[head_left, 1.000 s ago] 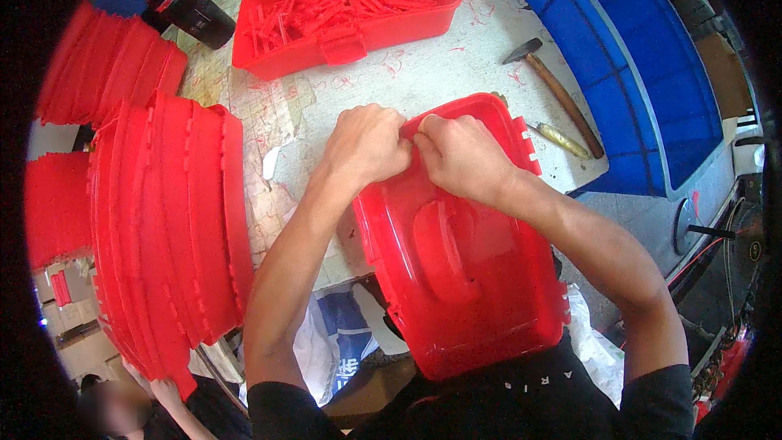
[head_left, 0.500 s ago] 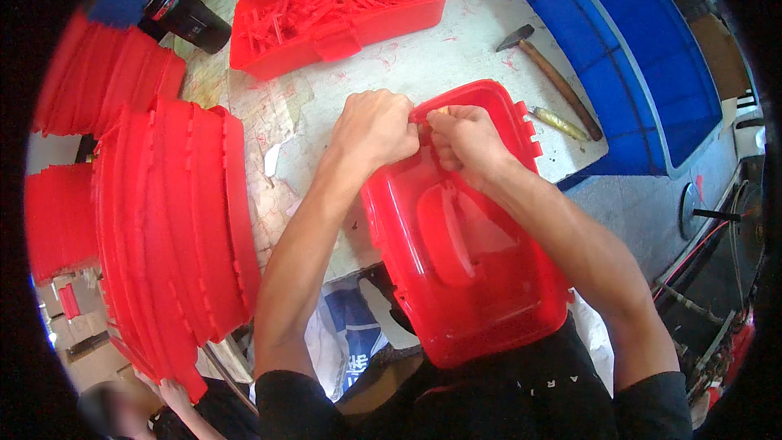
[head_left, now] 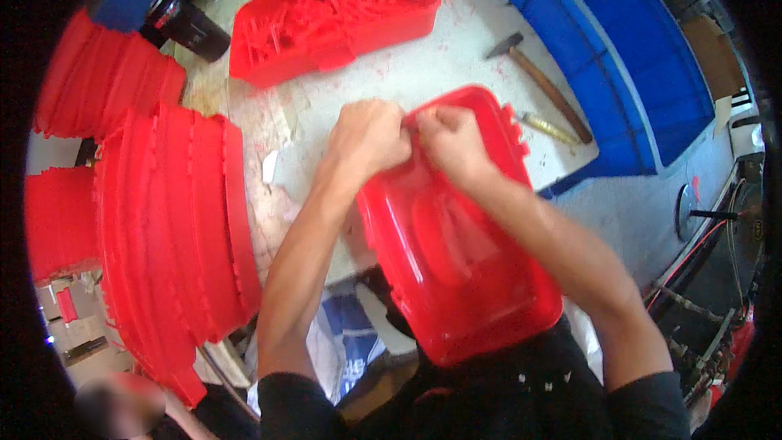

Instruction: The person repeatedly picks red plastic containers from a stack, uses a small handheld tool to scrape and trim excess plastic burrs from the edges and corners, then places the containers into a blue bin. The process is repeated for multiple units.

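Note:
A shiny red plastic lid (head_left: 476, 310), with a rounded recess in its middle and small tabs along its sides, lies tilted between the table's front edge and my body. My left hand (head_left: 373, 137) is closed at its far left corner; its fingertips are hidden behind the rim. Right beside it, my right hand (head_left: 450, 137) is closed in a pinch at the lid's far edge. What sits between those fingers is too small and blurred to make out.
A red bin (head_left: 334, 53) of red plastic strips stands at the back, near a black cup (head_left: 195, 28). Stacked red lids (head_left: 175, 220) rise at left. At right are a hammer (head_left: 546, 85), a yellowish tool handle (head_left: 550, 127) and a blue crate (head_left: 607, 57). A co-worker's arm (head_left: 183, 417) shows lower left.
My right hand has shifted slightly left, closer to my left hand, still pinched at the lid's edge. The view has moved a little. The co-worker's hand has left the lower end of the stack.

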Demonstrator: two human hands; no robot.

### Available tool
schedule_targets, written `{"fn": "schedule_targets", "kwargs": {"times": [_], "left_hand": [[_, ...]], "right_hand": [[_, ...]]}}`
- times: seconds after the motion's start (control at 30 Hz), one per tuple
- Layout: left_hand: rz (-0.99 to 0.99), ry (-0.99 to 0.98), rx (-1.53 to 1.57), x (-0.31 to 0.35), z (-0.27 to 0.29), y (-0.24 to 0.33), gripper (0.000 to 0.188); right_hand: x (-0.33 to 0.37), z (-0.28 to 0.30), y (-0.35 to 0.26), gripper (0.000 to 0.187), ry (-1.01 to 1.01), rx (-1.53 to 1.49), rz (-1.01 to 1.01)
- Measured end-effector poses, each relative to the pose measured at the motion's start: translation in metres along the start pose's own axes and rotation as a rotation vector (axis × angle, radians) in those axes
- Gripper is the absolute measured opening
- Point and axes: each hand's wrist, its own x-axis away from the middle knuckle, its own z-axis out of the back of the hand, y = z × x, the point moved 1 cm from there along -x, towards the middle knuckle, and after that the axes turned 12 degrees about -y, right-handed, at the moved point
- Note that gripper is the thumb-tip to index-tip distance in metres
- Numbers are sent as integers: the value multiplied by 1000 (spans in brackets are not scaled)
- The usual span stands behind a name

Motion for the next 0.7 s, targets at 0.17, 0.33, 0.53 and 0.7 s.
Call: {"fn": "schedule_targets", "kwargs": {"times": [0.17, 0.33, 0.53, 0.7], "left_hand": [[-29, -49, 46, 1, 2, -1, 21], [-34, -82, 72, -4, 2, -6, 23], [-213, -34, 345, 8, 7, -13, 49], [-164, -71, 345, 5, 10, -11, 33]], "right_hand": [[3, 4, 7, 22, -96, -443, -171], [3, 8, 1, 22, -67, -182, -167], [-2, 40, -70, 20, -273, 1331, 296], [-10, 35, -103, 21, -516, 2066, 84]]}}
